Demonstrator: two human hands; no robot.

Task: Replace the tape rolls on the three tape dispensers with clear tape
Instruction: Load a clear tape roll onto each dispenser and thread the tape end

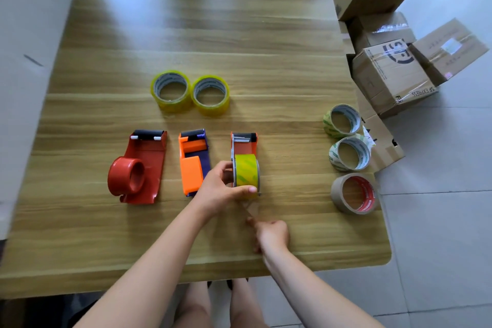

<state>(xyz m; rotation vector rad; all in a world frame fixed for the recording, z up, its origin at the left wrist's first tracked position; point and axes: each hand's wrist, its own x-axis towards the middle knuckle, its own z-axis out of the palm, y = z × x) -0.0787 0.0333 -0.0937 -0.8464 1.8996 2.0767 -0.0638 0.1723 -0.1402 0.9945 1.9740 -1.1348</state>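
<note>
Head view. Wooden table (239, 21) is standing on pale tiled floor (439, 221).

Landmark: loaded dispenser (243, 141), carrying the clear tape roll (246, 170).
- Left hand (221, 189) is gripping that roll, fingers curled round it.
- Right hand (271, 234), nearer the front edge, is pinching the tape strip (251, 208) running from the roll.
- Left of the landmark: orange dispenser (190, 170), then red dispenser (149, 157).
- Beyond it: spare clear rolls (173, 106), touching each other.
- Right of it, lining the table's right edge: green-printed rolls (328, 125) and brown roll (338, 194).
- Past that edge, cardboard boxes (386, 77) are crowding the floor.
- Widest open tabletop is lying beyond the spare rolls.
</note>
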